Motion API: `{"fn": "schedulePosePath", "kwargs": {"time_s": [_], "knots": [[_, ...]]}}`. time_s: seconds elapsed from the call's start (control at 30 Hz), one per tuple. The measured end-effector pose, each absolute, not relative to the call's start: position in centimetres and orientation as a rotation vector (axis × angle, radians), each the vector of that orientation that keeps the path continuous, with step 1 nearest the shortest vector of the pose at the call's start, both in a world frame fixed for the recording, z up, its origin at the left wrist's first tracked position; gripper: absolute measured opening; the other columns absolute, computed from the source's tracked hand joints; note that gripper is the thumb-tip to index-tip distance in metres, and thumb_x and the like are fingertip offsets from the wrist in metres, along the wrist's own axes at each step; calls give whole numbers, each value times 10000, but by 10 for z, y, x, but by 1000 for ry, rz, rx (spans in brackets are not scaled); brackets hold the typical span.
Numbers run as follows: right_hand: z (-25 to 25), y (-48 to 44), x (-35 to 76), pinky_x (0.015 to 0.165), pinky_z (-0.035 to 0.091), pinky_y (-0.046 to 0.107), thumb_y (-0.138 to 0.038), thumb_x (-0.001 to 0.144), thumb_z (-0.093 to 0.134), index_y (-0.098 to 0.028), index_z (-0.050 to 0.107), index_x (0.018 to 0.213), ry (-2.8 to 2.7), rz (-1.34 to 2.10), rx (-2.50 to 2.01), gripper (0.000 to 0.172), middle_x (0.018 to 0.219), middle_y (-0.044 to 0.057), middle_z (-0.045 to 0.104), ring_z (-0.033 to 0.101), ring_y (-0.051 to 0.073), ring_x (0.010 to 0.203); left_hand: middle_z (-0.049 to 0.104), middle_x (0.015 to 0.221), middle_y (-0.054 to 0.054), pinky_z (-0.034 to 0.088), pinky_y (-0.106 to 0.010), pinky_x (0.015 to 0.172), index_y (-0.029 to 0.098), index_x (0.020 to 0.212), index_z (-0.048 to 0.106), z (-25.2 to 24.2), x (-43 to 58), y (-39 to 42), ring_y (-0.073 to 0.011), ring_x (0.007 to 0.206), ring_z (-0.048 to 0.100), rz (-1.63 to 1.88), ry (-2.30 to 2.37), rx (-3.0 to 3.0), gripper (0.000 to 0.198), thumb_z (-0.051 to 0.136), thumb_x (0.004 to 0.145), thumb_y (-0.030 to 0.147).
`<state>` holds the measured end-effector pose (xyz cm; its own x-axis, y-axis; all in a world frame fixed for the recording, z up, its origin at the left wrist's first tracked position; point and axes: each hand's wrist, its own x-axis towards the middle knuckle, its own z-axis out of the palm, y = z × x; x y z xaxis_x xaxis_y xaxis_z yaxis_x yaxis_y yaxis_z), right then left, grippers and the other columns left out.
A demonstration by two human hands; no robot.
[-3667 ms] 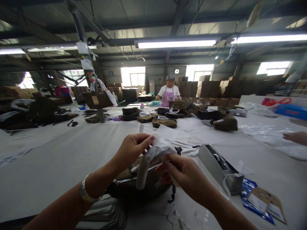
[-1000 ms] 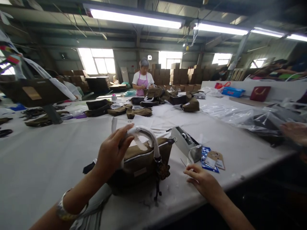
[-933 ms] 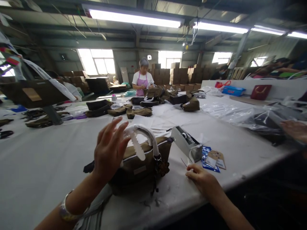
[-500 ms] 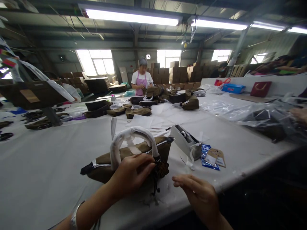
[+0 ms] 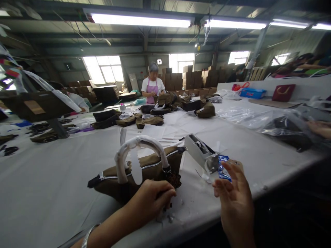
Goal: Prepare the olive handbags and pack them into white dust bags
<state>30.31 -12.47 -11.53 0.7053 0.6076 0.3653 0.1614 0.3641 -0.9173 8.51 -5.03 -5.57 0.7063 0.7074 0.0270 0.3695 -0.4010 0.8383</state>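
Note:
An olive-brown handbag (image 5: 160, 161) with a silver zip stands in front of me, its arched handle (image 5: 141, 139) wrapped in white. My left hand (image 5: 156, 198) is at its near right side, thumb and fingers pressed together just below a dark brown flower-like charm (image 5: 174, 179). Dark cord ends peek out under those fingers; what they pinch is hidden. My right hand (image 5: 235, 194) is raised to the right with its fingers apart and nothing in it. Close beyond it are a grey tape dispenser (image 5: 200, 151) and a blue packet (image 5: 223, 172), partly covered by the fingers.
Several brown and black bags (image 5: 152, 121) lie across the white table (image 5: 64, 172). Behind them a person in a pink apron (image 5: 152, 89) handles bags. Clear plastic (image 5: 258, 119) covers a dark bag at right, near another person's hand (image 5: 320, 128). A bag on a stand (image 5: 38, 106) rises at left.
My left hand has moved down and slightly right, from by the handle's base to below the charm. My right hand has shifted right and turned upward, toward the blue packet, fingers spreading.

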Motion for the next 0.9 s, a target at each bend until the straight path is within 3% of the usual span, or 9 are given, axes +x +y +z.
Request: {"fn": "schedulePosePath", "kwargs": {"time_s": [0.07,0.2,0.4,0.6,0.7,0.8,0.9], "knots": [[-118,-129,296,669,597,233,-213,874,712,-334,578,1357,-1154,84,-1209,516,1375,81,616,679,125,741,686,632,-19,440,-205,590,148,803,720,-55,88,-48,-123,571,595,492,819,2138,316,534,961,348],[-119,-121,281,826,607,245,-102,903,644,-233,699,1188,-1722,-16,-993,318,1045,75,757,731,183,908,680,627,-3,436,-179,583,150,726,689,-62,91,-47,-102,551,600,477,783,2211,317,541,962,300],[-123,-100,293,759,587,185,-137,899,669,-232,735,972,-1612,110,-1117,136,885,11,761,731,137,793,689,680,1,461,-165,566,157,829,692,-68,84,-46,-90,530,620,608,846,2137,262,550,966,329],[-122,-92,298,602,544,189,-145,911,643,-220,694,950,-1566,86,-1225,98,876,16,737,682,122,698,686,708,4,496,-177,555,179,939,691,-73,84,-46,-106,532,658,787,968,2043,211,565,957,348],[-121,-92,294,687,559,189,-128,911,643,-220,694,960,-1579,92,-1165,116,886,15,741,700,123,757,723,781,13,527,-185,558,212,1093,668,-76,88,-44,-105,519,665,846,964,1931,239,665,897,347],[-120,-93,291,753,570,190,-117,898,661,-222,719,965,-1625,138,-1091,137,874,9,757,718,125,776,739,774,3,532,-181,540,206,1032,718,-76,90,-42,-109,520,670,884,940,1857,214,694,874,348],[-121,-94,292,653,573,168,-120,893,666,-218,746,1000,-1655,261,-1070,165,867,9,769,700,103,643,718,643,-1,515,-171,517,185,904,770,-73,91,-42,-117,508,664,878,955,1828,187,696,871,354]]}}
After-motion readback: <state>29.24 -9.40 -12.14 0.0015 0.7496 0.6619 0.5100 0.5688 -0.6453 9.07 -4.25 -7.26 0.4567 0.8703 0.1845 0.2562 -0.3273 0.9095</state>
